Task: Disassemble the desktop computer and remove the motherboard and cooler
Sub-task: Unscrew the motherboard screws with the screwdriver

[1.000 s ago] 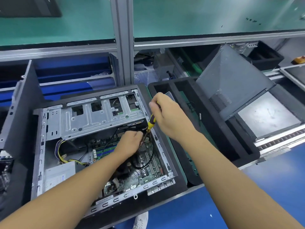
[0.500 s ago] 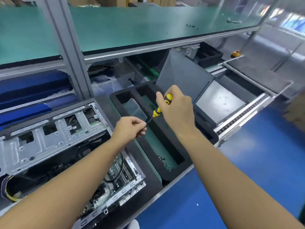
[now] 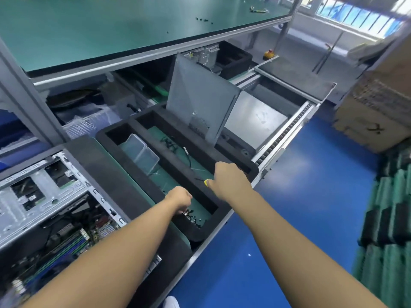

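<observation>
The open desktop case (image 3: 44, 196) lies at the lower left, its green motherboard (image 3: 66, 241) partly hidden under cables and my left forearm. My left hand (image 3: 179, 200) hangs fingers-down over the near end of the black foam tray (image 3: 142, 125), right above a small pile of dark screws (image 3: 193, 216); whether it holds a screw is hidden. My right hand (image 3: 229, 178) is over the same tray, closed on a yellow-and-black screwdriver (image 3: 203, 181) whose shaft points left.
A clear plastic box (image 3: 140, 152) and loose black cables (image 3: 175, 145) lie in the tray. A grey side panel (image 3: 200, 98) leans behind it. A conveyor rail (image 3: 284, 132) runs at the right; blue floor, cardboard boxes (image 3: 382, 85) and stacked green-black trays (image 3: 387, 218) beyond.
My view and both hands swung right, away from the case. My left hand dropped to the screw pile in the tray; my right hand lowered the screwdriver over the tray.
</observation>
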